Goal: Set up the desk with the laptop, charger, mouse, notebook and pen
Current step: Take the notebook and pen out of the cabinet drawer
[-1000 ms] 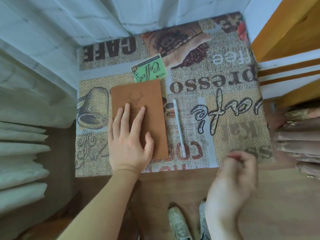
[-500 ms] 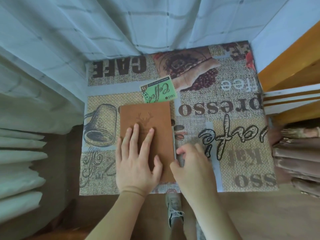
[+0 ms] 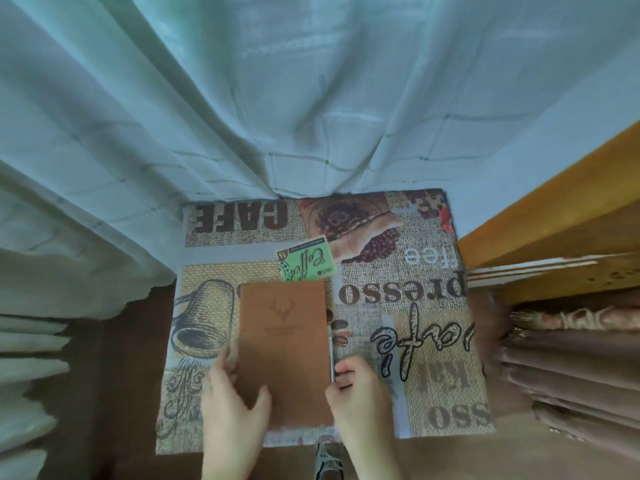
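A brown notebook (image 3: 285,344) with an embossed deer head lies flat on the small desk (image 3: 433,306), which carries a coffee-print cloth. My left hand (image 3: 230,407) grips the notebook's near left edge, thumb on the cover. A thin white pen (image 3: 331,351) lies along the notebook's right edge. My right hand (image 3: 358,393) pinches the pen's near end between its fingertips. No laptop, charger or mouse shows in the head view.
A pale curtain (image 3: 277,98) hangs over the desk's far edge and left side. Wooden furniture (image 3: 554,216) and brown folded drapes (image 3: 571,368) stand on the right. A shoe (image 3: 327,460) shows on the floor below the desk.
My right hand came in from the right and took the pen, which now lies against the notebook. My left hand slid from flat on the cover to the near left edge. The camera tilted up.
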